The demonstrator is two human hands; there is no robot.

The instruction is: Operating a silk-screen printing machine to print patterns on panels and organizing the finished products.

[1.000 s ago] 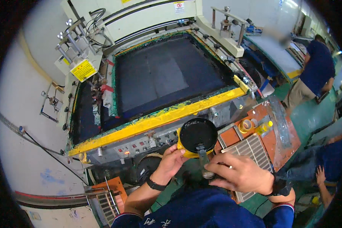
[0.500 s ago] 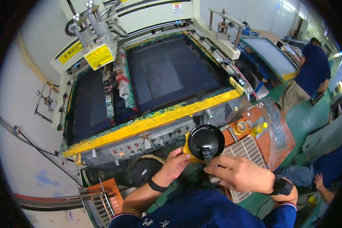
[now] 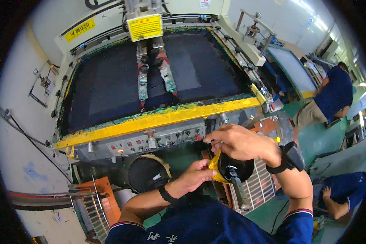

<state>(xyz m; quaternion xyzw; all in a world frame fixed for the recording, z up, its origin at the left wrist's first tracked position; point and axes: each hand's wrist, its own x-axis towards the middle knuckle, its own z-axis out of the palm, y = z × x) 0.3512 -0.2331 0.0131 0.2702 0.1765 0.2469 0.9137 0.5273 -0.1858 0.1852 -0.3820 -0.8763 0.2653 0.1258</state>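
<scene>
My left hand (image 3: 194, 177) grips the yellow-wrapped side of a round tub (image 3: 216, 170). The tub is tilted, and its inside is dark, with black ink-like material. A metal spatula (image 3: 240, 191) leans in it, its blade inside and its handle sticking out toward me. My right hand (image 3: 244, 142) is off the spatula and hovers above the tub's far rim. Its fingers are bent and slightly apart, with nothing visible in them. The fingertips are close to a red button (image 3: 199, 138) on the control panel (image 3: 162, 139); whether they touch anything cannot be made out.
Ahead stands a large screen printing machine with a yellow-edged frame (image 3: 158, 125) and a squeegee carriage (image 3: 144, 24). A dark round bucket (image 3: 148, 174) stands below the panel. A slatted rack (image 3: 259, 188) is beside the tub. Two people (image 3: 335, 91) are at the right.
My right hand has let go of the spatula and moved forward over the tub toward the panel. The squeegee carriage has travelled right across the screen. The tub has shifted slightly right and nearer me.
</scene>
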